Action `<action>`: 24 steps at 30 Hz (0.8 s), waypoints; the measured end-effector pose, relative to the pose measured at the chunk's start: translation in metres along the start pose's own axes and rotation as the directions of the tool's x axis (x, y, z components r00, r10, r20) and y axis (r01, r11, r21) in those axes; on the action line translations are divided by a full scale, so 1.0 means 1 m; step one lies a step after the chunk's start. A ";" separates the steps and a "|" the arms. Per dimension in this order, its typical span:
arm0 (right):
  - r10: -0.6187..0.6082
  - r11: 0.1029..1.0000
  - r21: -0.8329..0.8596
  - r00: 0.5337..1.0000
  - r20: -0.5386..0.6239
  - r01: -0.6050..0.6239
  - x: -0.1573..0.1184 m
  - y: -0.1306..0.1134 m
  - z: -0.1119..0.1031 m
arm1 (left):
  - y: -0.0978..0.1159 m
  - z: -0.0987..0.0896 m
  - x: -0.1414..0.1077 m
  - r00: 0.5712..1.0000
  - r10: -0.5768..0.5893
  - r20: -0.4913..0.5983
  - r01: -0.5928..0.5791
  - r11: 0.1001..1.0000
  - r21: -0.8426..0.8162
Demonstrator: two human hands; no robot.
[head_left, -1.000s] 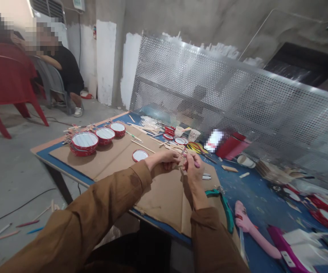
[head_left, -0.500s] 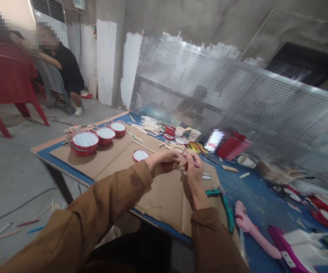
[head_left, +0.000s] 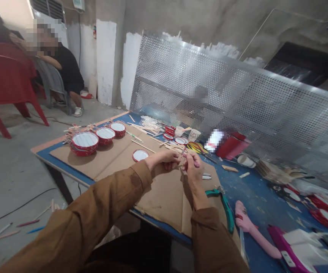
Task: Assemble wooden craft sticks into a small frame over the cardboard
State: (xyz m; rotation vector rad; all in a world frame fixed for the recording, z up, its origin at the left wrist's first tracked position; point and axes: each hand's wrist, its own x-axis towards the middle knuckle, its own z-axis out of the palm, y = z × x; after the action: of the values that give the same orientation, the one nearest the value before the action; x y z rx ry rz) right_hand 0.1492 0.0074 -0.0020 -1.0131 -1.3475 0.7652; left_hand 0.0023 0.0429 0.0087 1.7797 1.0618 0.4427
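Over the cardboard sheet (head_left: 164,201), my two hands meet close together. My right hand (head_left: 193,168) is closed around a slim purple-handled tool (head_left: 196,164); a thin, pale strip, perhaps its blade, shows between the hands. The fingers of my left hand (head_left: 169,159) are pinched, and what they hold is too small to make out. Just left of that hand lies a round red-rimmed disc with a white face (head_left: 140,155). White-capped pens (head_left: 206,176) lie beside my right wrist, and green-handled pliers (head_left: 223,208) are nearer my right forearm.
Red-rimmed drum-like stacks (head_left: 84,142) stand at the left. Wooden sticks (head_left: 145,131), yellow-handled scissors (head_left: 195,147) and a lit phone (head_left: 214,140) lie at the back. A pink glue gun (head_left: 253,231) and a purple power strip (head_left: 282,246) are at right. A perforated metal panel (head_left: 209,83) rises behind.
My hands stay in almost the same place, with only a slight shift of the tool between them. At the far left, a seated person's head and arm have moved a little.
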 end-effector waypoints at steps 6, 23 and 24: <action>-0.009 1.000 -0.010 1.000 0.005 0.009 -0.001 -0.004 0.000 | 0.000 0.000 -0.002 1.000 0.019 0.009 -0.019 1.000 0.011; -0.009 1.000 -0.002 1.000 0.000 0.009 -0.001 -0.003 0.001 | -0.004 -0.001 0.003 0.999 0.038 0.018 -0.038 0.999 0.017; -0.008 1.000 -0.002 1.000 0.003 0.008 -0.001 -0.003 0.001 | -0.004 -0.001 0.003 0.999 0.040 0.020 -0.041 0.999 0.017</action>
State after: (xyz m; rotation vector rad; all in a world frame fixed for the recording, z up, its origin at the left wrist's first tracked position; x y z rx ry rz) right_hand 0.1476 0.0050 0.0004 -1.0079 -1.3542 0.7602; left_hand 0.0010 0.0462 0.0051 1.8202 1.0202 0.4406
